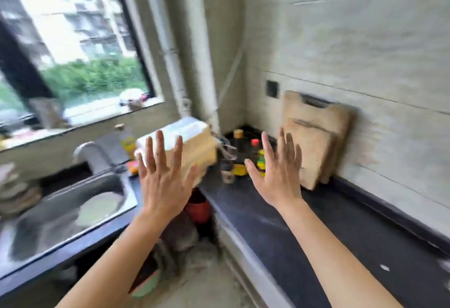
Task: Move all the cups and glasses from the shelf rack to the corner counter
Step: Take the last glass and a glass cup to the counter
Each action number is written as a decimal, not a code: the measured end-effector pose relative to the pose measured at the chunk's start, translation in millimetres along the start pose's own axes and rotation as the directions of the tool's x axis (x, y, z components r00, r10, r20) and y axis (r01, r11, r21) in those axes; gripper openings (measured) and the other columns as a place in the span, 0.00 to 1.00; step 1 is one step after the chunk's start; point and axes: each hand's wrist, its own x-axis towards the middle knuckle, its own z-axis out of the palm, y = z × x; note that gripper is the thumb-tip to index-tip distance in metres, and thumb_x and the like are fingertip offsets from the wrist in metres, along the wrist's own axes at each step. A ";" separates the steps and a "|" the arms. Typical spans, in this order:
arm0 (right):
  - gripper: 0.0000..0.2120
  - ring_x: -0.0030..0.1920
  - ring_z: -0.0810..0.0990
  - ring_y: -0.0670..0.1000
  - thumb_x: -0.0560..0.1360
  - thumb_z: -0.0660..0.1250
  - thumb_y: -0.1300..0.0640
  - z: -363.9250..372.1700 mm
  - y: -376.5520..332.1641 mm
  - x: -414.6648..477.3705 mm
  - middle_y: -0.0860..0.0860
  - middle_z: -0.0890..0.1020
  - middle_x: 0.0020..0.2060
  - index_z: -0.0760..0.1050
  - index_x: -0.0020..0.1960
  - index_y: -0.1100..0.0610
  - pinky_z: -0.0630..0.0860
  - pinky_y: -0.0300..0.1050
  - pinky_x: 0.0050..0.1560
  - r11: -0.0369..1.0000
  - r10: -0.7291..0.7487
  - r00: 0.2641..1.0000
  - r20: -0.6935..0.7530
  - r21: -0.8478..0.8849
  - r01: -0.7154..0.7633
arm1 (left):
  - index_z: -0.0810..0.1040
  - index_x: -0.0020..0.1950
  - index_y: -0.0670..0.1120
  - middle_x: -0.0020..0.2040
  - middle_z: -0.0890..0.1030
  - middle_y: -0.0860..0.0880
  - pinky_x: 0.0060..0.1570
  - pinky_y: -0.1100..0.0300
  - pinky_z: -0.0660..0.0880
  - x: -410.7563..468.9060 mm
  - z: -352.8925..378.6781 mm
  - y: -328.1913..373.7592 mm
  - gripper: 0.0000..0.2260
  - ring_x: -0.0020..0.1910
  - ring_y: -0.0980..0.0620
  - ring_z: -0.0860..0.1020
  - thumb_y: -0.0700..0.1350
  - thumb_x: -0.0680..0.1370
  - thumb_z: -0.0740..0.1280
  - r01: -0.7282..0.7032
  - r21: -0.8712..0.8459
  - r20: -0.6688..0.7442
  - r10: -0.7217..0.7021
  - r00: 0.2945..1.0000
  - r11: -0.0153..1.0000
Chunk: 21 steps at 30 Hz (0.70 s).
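Note:
The view is blurred by motion. My left hand [162, 181] and my right hand [277, 173] are both raised in front of me, palms forward, fingers spread, holding nothing. Beyond them lies the dark corner counter [304, 224]. A small clear glass [227, 176] stands on it near the corner, between my two hands, and something like a clear glass [229, 151] sits behind it. No shelf rack is in view.
Dark bottles and yellow-lidded jars [246, 156] crowd the corner. Two wooden cutting boards [314, 142] lean on the tiled wall. A pale box [194, 142] sits left of the corner; a steel sink [60, 212] with a tap [90, 151] is at left, under a window. A red bucket [198, 207] stands on the floor.

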 end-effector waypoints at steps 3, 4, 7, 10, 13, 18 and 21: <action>0.39 0.80 0.55 0.65 0.78 0.58 0.35 60.4 -153.0 22.3 0.62 0.54 0.81 0.55 0.82 0.56 0.50 0.65 0.77 0.969 -0.195 0.980 0.037 0.164 0.187 | 0.64 0.78 0.46 0.80 0.54 0.37 0.71 0.31 0.54 -30.2 -58.9 -140.4 0.31 0.78 0.34 0.54 0.60 0.79 0.57 0.163 0.131 -0.064 -0.155 0.986 0.978; 0.39 0.80 0.56 0.65 0.78 0.57 0.35 77.4 -202.6 25.0 0.62 0.55 0.80 0.56 0.81 0.57 0.51 0.66 0.77 0.947 -0.253 0.966 0.046 0.218 0.237 | 0.63 0.78 0.46 0.80 0.54 0.37 0.71 0.31 0.53 -42.6 -80.3 -181.4 0.31 0.78 0.33 0.54 0.60 0.79 0.57 0.211 0.182 -0.086 -0.198 0.976 0.960; 0.40 0.80 0.56 0.64 0.77 0.55 0.34 114.3 -329.0 20.6 0.61 0.56 0.80 0.56 0.81 0.57 0.52 0.65 0.77 0.874 -0.397 0.915 0.073 0.335 0.353 | 0.59 0.80 0.46 0.81 0.50 0.38 0.71 0.30 0.51 -79.9 -137.5 -278.1 0.32 0.79 0.35 0.50 0.61 0.79 0.54 0.362 0.283 -0.142 -0.334 0.932 0.888; 0.41 0.81 0.53 0.61 0.77 0.55 0.34 142.5 -429.1 7.7 0.59 0.54 0.81 0.53 0.82 0.55 0.47 0.62 0.78 0.777 -0.546 0.835 0.070 0.413 0.474 | 0.54 0.81 0.49 0.82 0.46 0.41 0.72 0.30 0.50 -113.7 -182.9 -347.2 0.33 0.80 0.39 0.46 0.62 0.79 0.52 0.504 0.333 -0.192 -0.466 0.864 0.797; 0.40 0.81 0.52 0.60 0.77 0.56 0.33 168.7 -508.4 -6.7 0.58 0.54 0.82 0.54 0.82 0.54 0.47 0.61 0.78 0.686 -0.654 0.753 0.073 0.476 0.550 | 0.57 0.80 0.47 0.81 0.49 0.40 0.72 0.30 0.51 -142.8 -211.1 -397.3 0.33 0.79 0.38 0.48 0.63 0.78 0.51 0.618 0.357 -0.235 -0.573 0.785 0.700; 0.40 0.81 0.51 0.59 0.77 0.59 0.34 223.1 -607.8 -19.9 0.57 0.53 0.82 0.53 0.82 0.54 0.49 0.61 0.79 0.547 -0.770 0.636 0.055 0.570 0.613 | 0.58 0.80 0.46 0.81 0.51 0.39 0.72 0.32 0.53 -175.2 -229.4 -469.5 0.33 0.79 0.37 0.51 0.61 0.78 0.53 0.693 0.439 -0.281 -0.646 0.710 0.571; 0.39 0.81 0.50 0.58 0.78 0.59 0.35 260.2 -657.0 -12.8 0.55 0.52 0.82 0.54 0.82 0.54 0.49 0.60 0.79 0.506 -0.792 0.610 0.042 0.605 0.615 | 0.57 0.80 0.47 0.81 0.49 0.40 0.73 0.34 0.52 -179.1 -229.7 -520.3 0.33 0.80 0.38 0.50 0.62 0.79 0.52 0.710 0.484 -0.296 -0.667 0.684 0.513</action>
